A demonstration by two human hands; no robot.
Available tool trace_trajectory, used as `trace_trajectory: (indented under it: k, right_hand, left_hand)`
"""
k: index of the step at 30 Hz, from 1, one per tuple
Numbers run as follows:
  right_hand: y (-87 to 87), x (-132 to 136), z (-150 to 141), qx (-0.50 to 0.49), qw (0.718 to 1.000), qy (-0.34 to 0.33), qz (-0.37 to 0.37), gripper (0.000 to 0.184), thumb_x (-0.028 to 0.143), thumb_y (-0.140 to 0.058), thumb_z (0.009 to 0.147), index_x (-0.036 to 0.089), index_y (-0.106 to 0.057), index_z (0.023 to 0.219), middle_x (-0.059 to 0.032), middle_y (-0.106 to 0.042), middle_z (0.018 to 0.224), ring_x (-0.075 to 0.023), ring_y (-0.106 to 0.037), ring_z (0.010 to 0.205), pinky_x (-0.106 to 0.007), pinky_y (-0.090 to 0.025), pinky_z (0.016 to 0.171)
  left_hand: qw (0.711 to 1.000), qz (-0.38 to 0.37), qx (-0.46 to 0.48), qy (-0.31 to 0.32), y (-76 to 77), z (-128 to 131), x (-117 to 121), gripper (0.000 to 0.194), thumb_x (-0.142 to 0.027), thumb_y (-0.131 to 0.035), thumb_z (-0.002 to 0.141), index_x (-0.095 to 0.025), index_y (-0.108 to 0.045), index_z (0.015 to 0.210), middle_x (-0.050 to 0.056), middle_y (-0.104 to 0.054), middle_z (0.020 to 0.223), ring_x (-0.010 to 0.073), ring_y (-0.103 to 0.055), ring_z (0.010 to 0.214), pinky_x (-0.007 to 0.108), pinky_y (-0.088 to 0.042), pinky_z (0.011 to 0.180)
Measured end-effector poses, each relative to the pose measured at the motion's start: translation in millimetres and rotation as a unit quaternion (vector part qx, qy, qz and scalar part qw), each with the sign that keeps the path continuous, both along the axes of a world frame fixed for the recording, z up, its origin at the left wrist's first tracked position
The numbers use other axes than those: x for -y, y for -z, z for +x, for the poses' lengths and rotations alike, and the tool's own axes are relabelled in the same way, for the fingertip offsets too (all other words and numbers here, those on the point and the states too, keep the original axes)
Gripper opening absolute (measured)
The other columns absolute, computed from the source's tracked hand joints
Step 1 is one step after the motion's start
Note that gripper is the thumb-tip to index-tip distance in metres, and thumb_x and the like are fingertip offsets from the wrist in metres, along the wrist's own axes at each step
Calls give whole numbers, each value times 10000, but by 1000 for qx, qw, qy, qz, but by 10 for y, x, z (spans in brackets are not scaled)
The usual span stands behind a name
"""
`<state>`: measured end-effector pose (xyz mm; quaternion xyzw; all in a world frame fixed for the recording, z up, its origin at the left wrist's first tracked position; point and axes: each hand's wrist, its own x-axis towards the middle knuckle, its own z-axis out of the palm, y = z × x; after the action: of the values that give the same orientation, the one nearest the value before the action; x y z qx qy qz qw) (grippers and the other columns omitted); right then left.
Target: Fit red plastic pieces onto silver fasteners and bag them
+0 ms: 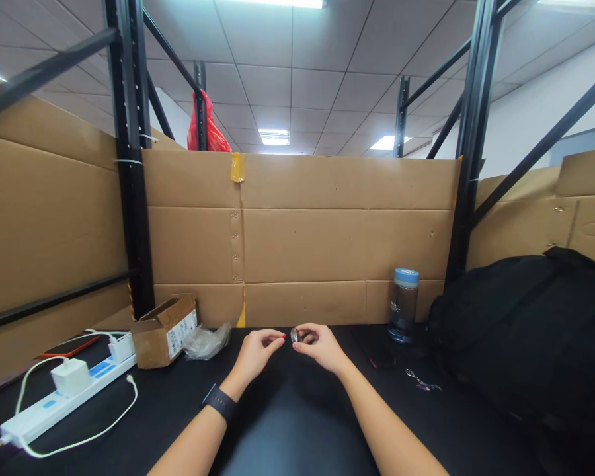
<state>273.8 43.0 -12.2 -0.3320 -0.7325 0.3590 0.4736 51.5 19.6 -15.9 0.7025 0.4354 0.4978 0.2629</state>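
Observation:
Both my hands meet above the black table (287,430), a little way in front of the cardboard wall. My left hand (256,354), with a dark band on its wrist, is closed in a pinch on a thin red piece (283,336). My right hand (320,345) is closed round a small round silvery object (294,335), held close to the red piece. I cannot make out what the two small things are.
An open cardboard box (164,329) and a crumpled clear bag (207,340) lie at the left. A white power strip (64,393) with a charger and cable runs along the left edge. A blue-capped bottle (404,305), a black bag (530,330) and small wires (421,381) sit at the right.

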Motion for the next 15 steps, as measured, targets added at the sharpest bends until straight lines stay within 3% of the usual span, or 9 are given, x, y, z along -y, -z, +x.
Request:
trace_trajectory:
  k: [15]
  right_hand:
    - [-24,137,-155,-24,998,-56,-34,465,397,-850,687,155,-740,1068,-93,-738,1016,-155,-680,723,-300,-556,713]
  left_hand:
    - [998,23,-52,-19,23,78,40,307,-429,-663,835,-182,-814,936,77,-796,921,235,-725,859,281,-534,775]
